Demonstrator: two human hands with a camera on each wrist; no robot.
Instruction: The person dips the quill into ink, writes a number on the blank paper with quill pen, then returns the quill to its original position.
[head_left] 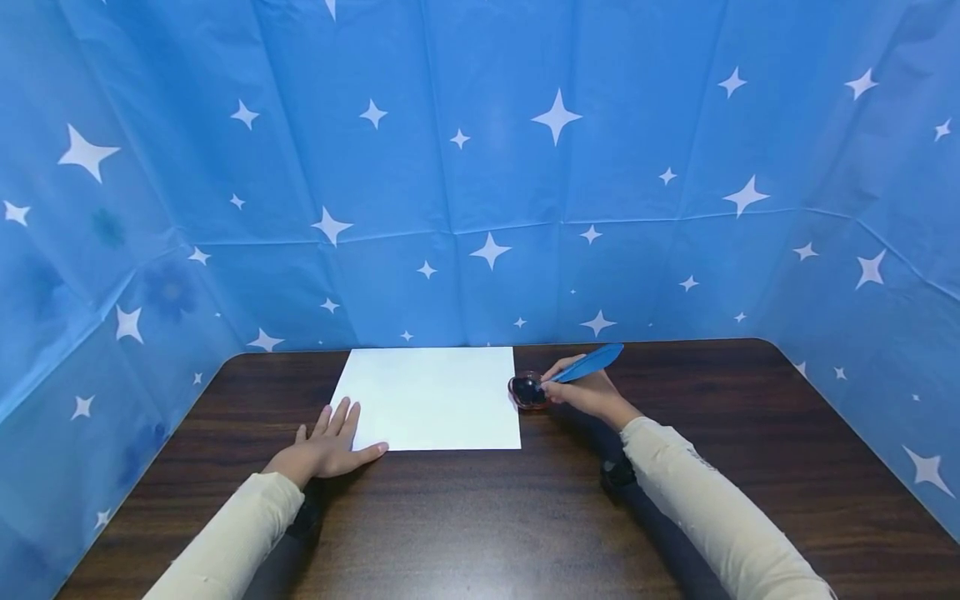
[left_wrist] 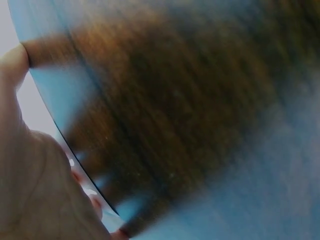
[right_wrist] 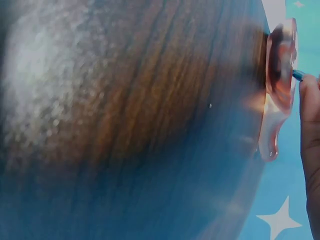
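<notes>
A white sheet of paper [head_left: 438, 400] lies on the dark wooden table. My left hand [head_left: 324, 448] rests with fingers spread on its lower left corner. At the paper's right edge stands a small clear, pinkish dish [head_left: 527, 404] of dark liquid. Between thumb and fingers, my right hand [head_left: 588, 393] pinches a blue feather pen [head_left: 592, 362], its plume slanting up to the right and its lower end over the dish. The right wrist view shows the pen's tip [right_wrist: 298, 75] right at the dish [right_wrist: 281, 70], with the thumb beside it.
Blue cloth [head_left: 502, 192] with white stars hangs behind the table and along both sides. The table's [head_left: 465, 533] brown wood grain reaches the front of the view. A dark band [head_left: 618, 473] sits under the right wrist.
</notes>
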